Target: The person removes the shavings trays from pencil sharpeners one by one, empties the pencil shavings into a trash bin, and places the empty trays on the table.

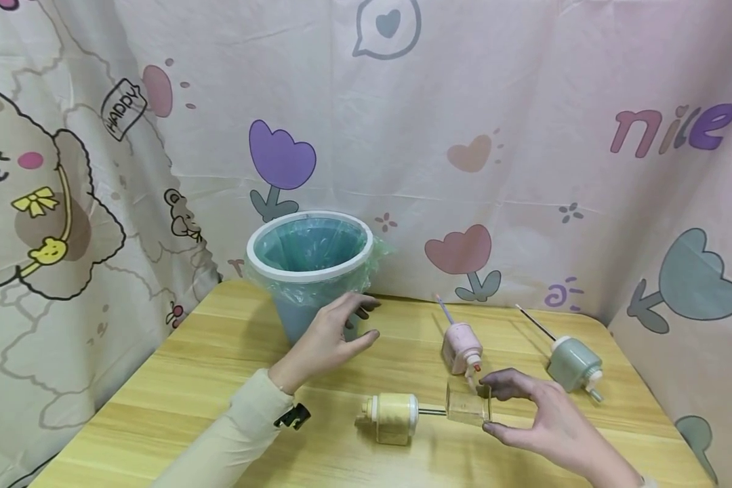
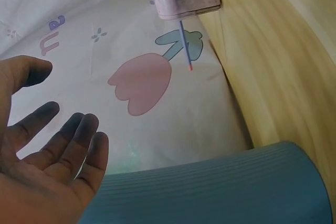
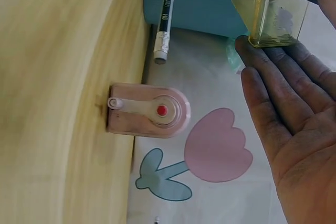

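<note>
My right hand (image 1: 545, 419) holds a clear yellowish shavings box (image 1: 463, 404) between thumb and fingers, above the table. In the right wrist view this box (image 3: 275, 17) has a grey smudge inside. Just left of it in the head view is a yellow pencil sharpener (image 1: 395, 417), with a dark pencil (image 1: 430, 411) sticking out of its right side. My left hand (image 1: 329, 333) hovers before the blue bin (image 1: 293, 318), fingers loosely spread and holding nothing. In the left wrist view, dark smudges mark its fingertips (image 2: 84, 129).
Lined with a green plastic bag, the bin has a white rim (image 1: 311, 276). Behind the right hand stand a pink sharpener (image 1: 460, 346) and a green sharpener (image 1: 575, 362), each with a pencil in it. A printed curtain (image 1: 366, 135) hangs along the wooden table's (image 1: 219, 325) back edge.
</note>
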`<action>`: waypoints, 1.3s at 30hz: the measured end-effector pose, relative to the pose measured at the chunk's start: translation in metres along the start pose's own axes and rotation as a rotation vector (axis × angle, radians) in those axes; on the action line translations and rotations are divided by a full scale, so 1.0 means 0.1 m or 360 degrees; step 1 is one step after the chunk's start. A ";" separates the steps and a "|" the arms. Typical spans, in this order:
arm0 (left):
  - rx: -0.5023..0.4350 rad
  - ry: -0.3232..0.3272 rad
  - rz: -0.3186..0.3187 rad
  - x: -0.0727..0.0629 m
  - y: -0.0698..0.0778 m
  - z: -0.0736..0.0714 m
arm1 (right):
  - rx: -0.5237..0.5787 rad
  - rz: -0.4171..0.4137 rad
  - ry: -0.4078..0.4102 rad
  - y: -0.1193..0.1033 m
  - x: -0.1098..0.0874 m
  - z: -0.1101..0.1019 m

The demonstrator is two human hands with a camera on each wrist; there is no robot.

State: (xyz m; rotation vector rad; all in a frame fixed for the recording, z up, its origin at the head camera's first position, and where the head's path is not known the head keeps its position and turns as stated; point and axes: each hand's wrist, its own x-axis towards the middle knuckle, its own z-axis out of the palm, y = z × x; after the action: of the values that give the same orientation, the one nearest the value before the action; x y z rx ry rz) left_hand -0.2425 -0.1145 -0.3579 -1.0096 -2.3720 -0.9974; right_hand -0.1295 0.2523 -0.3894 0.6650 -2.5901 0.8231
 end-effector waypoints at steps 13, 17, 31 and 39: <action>-0.0009 -0.0098 0.0016 0.00 -0.05 0.12 | 0.0095 -0.0143 -0.0107 0.05 -0.07 0.14; -0.0034 -0.0117 0.0018 0.00 -0.06 0.14 | 0.0146 -0.0183 -0.0116 0.08 -0.09 0.19; -0.0065 -0.0173 -0.0011 -0.01 -0.10 0.19 | 0.0314 -0.0001 -0.0388 0.13 -0.19 0.26; -0.0076 -0.0241 -0.0025 -0.01 -0.14 0.23 | 0.0398 0.0012 -0.0503 0.17 -0.19 0.35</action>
State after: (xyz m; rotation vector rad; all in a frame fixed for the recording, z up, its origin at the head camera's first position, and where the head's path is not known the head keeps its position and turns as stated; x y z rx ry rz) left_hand -0.2534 -0.1047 -0.3804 -1.1221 -2.4917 -1.0206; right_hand -0.1288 0.2497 -0.4325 0.9235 -2.7914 1.1389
